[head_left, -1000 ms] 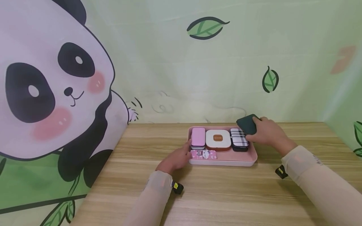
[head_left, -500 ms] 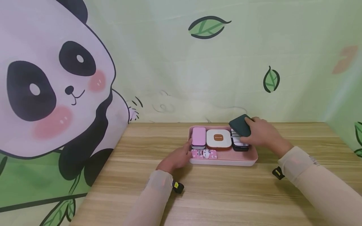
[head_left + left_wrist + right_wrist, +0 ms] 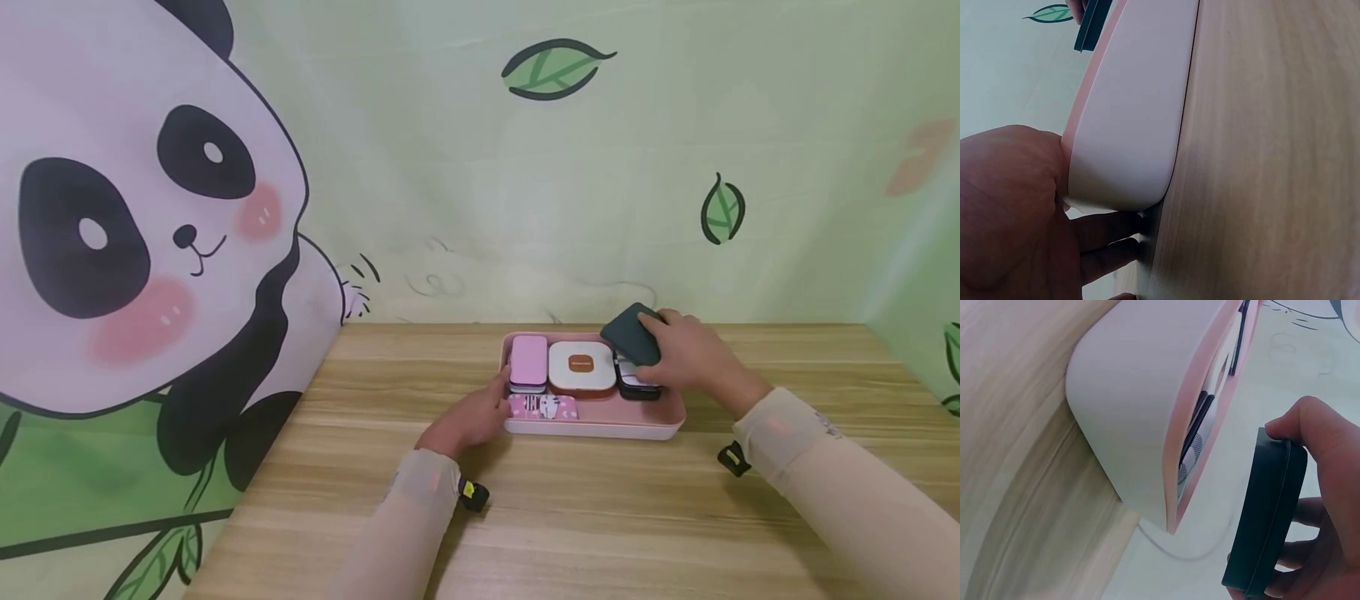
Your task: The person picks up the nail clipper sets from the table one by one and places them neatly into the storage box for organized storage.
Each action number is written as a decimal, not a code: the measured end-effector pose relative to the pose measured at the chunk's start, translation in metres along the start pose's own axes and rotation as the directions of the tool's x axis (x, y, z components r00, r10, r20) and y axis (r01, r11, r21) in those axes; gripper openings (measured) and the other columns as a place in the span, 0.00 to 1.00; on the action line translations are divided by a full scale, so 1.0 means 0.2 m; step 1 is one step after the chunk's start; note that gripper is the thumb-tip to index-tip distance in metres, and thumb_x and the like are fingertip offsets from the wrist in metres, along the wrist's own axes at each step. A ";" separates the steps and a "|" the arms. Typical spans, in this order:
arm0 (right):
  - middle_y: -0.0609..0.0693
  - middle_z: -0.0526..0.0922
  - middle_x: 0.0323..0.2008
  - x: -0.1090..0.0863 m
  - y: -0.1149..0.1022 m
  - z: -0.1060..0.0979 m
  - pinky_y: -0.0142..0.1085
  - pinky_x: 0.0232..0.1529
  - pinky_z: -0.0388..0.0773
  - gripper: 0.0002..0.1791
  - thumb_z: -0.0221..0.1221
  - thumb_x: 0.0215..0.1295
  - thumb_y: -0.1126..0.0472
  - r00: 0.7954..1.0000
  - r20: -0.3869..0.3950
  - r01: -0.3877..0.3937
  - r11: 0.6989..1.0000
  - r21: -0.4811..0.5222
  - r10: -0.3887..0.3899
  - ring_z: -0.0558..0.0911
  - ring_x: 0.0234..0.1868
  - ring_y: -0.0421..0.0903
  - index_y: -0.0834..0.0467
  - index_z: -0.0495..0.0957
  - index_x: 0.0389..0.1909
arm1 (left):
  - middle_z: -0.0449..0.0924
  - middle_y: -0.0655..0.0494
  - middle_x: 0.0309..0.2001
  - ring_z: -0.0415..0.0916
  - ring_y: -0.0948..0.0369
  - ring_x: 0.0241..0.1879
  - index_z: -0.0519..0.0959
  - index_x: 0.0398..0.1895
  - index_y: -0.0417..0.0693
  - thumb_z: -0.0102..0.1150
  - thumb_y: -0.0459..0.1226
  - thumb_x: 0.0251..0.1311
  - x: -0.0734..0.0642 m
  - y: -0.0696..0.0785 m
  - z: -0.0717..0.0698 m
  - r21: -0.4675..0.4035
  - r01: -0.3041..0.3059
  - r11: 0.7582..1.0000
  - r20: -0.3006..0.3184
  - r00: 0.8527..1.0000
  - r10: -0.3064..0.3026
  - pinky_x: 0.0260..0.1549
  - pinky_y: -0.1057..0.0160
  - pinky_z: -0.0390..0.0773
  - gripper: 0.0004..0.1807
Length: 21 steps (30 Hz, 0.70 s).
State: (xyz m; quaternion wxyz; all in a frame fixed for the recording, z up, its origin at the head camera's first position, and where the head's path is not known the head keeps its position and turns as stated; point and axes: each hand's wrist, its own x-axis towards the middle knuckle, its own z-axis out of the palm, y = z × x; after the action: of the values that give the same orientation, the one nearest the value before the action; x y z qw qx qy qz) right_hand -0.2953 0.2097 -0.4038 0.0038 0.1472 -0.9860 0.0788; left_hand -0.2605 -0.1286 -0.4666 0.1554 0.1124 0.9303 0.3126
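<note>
My right hand [image 3: 693,354] grips a small dark green case [image 3: 632,335], thumb on one edge and fingers on the other, as the right wrist view shows. The case [image 3: 1266,512] is held tilted, raised above the tray's rim. In the head view it overlaps the plaid-topped case [image 3: 637,385] and hides much of it. My left hand [image 3: 468,423] holds the left end of the pink tray [image 3: 600,430], thumb at the rim and fingers against the outer wall [image 3: 1129,112]. Inside the tray are a pink case [image 3: 528,360] and a white squarish box [image 3: 600,364] with an orange-brown label.
A flat pink item [image 3: 555,407] with cartoon figures lies at the tray's front left. The tray stands on a wood-grain table [image 3: 585,517], near its back edge. Behind hangs a pale green backdrop [image 3: 450,167] with a panda print.
My right hand has moved a little left with the dark green case, which now covers more of the plaid-topped case. My left hand stays on the tray.
</note>
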 end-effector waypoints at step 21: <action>0.69 0.66 0.68 0.06 -0.04 0.04 0.64 0.53 0.73 0.43 0.66 0.54 0.43 0.996 0.002 0.089 0.995 -0.036 -0.089 0.75 0.57 0.66 0.52 0.67 0.72 | 0.46 0.61 0.81 0.64 0.55 0.62 0.39 0.82 0.63 0.35 0.47 0.75 0.01 -0.01 0.00 0.031 -0.008 0.999 -0.004 1.000 0.008 0.61 0.53 0.66 0.36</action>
State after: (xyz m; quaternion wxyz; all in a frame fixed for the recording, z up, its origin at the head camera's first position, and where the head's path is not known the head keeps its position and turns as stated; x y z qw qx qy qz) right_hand -0.3040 0.1968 -0.4090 0.0097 0.1910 -0.9796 0.0609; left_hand -0.2626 -0.1300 -0.4680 0.1503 0.1178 0.9349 0.2990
